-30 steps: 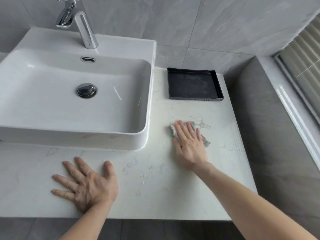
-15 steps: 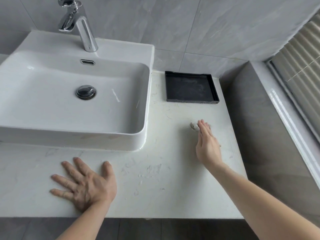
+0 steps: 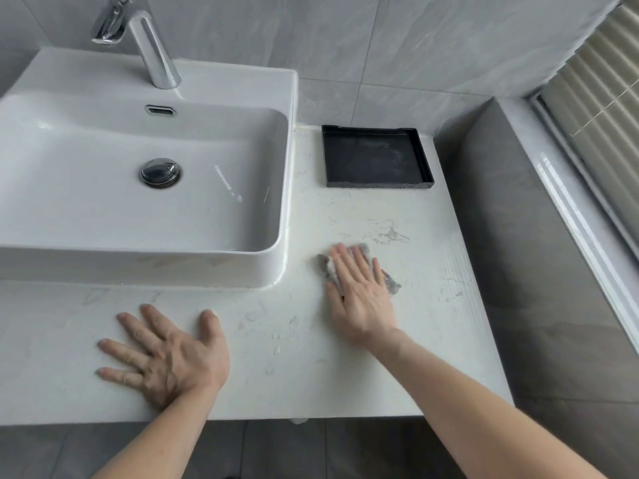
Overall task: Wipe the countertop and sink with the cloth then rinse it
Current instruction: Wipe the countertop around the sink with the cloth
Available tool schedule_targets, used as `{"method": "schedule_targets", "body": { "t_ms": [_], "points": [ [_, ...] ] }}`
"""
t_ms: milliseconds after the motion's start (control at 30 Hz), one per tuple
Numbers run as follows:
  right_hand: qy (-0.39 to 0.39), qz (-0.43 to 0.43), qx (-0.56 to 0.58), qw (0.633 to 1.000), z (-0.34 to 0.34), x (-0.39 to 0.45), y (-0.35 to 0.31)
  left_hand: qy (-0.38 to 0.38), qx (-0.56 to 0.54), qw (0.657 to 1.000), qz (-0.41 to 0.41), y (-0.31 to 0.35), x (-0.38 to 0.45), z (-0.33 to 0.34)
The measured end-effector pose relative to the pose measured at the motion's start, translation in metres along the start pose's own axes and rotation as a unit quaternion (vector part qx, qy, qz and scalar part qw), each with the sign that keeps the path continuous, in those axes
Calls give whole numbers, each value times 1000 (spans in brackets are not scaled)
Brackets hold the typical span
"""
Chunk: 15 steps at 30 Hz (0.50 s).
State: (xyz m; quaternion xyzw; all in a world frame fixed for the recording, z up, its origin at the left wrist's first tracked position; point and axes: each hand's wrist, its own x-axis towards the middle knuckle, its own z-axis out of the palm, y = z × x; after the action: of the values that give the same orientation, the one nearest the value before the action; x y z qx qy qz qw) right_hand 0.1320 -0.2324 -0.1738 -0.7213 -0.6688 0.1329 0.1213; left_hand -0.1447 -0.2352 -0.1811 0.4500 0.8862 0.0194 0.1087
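Both hands flat, cloth (image 3: 359,267) back nearer sink (image 3: 283,188)

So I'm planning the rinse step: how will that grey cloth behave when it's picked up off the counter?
Likely floppy: the cloth lies crumpled and flattened under the right hand. Probably light, since flat fingers alone move it. It may be damp and cling a little to the countertop, which shows streaks.

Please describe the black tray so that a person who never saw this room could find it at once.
Find the white sink on the pale countertop. To the right of the sink, at the back against the grey wall, lies the tray. It is the only black thing on the countertop: square, shallow, with a low rim.
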Motion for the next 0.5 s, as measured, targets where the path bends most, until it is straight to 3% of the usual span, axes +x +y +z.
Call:
{"method": "schedule_targets", "body": {
  "t_ms": [267,367,500],
  "points": [
    [72,194,34,978,-69,-40,137,-1,-3,1000,1,0,-2,-2],
    [116,219,81,965,-83,-43,130,-3,-3,1000,1,0,-2,-3],
    [140,138,133,971,-72,-34,66,-5,-3,1000,0,1,-3,-4]
  ]
}}
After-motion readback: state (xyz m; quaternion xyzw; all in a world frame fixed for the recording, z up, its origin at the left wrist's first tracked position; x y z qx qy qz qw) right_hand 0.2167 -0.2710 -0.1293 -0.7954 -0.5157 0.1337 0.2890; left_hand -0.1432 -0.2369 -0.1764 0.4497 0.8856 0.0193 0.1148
